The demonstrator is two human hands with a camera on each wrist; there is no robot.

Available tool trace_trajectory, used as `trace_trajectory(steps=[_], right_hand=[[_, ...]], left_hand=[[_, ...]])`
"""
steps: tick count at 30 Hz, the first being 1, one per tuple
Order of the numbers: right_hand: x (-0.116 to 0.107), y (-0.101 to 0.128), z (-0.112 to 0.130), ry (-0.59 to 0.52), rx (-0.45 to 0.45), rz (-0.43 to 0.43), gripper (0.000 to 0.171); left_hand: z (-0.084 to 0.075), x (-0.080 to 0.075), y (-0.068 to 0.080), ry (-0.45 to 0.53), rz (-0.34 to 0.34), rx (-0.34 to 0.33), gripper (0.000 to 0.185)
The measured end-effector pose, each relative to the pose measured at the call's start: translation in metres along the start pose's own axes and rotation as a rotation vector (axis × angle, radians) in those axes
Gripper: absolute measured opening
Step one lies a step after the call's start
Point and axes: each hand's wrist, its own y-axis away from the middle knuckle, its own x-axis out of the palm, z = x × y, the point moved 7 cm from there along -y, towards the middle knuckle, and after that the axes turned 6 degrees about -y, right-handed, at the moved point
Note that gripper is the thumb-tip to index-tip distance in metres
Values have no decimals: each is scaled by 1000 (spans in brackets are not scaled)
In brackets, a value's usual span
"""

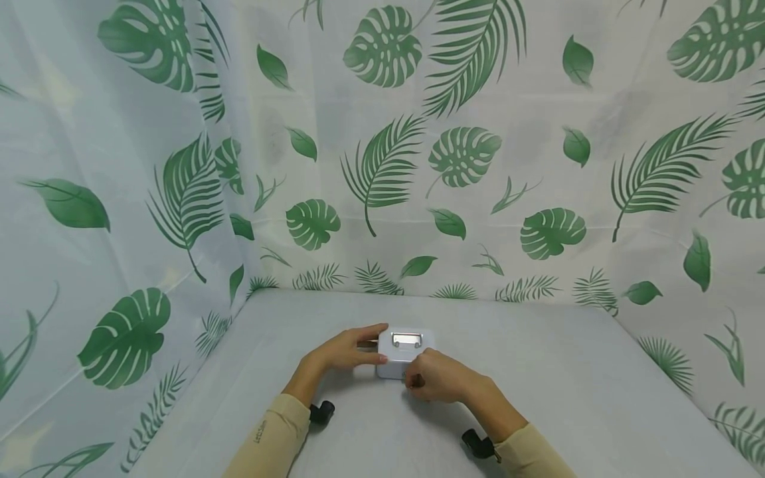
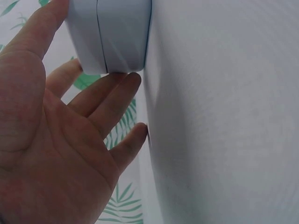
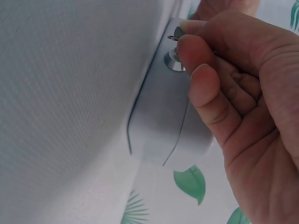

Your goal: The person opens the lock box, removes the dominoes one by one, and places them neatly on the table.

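1. Closest to the head camera, at the bottom edge of the frame, are two beige sleeves (image 1: 271,431), each with a little black wrist camera (image 1: 323,411) strapped on.
2. The right hand (image 1: 439,378) sits just below centre, fingers curled, thumb and forefinger pinching a small metal key (image 3: 175,33) that's stuck in the lock (image 3: 173,60) on the front of the box.
3. The left hand (image 1: 346,348) is flat against the left side of the small white box (image 1: 402,355): fingers straight, thumb up top, so bracing it, not gripping.
4. The box sits lower middle of the head view on the grey table (image 1: 568,378), silver handle (image 1: 406,340) on its lid.
5. A leaf-print curtain (image 1: 382,166) fills the upper frame and both sides.
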Motion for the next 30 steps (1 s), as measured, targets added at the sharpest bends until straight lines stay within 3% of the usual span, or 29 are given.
trace_trajectory(steps=[12, 22, 30], right_hand=[[0, 0, 5, 4, -49, -14, 11], [1, -1, 1, -27, -15, -1, 8], [1, -1, 9, 30, -46, -16, 11]], left_hand=[[-1, 2, 0, 42, 17, 1, 81], [0, 1, 1, 28, 18, -9, 81], [-1, 0, 1, 21, 14, -1, 81]])
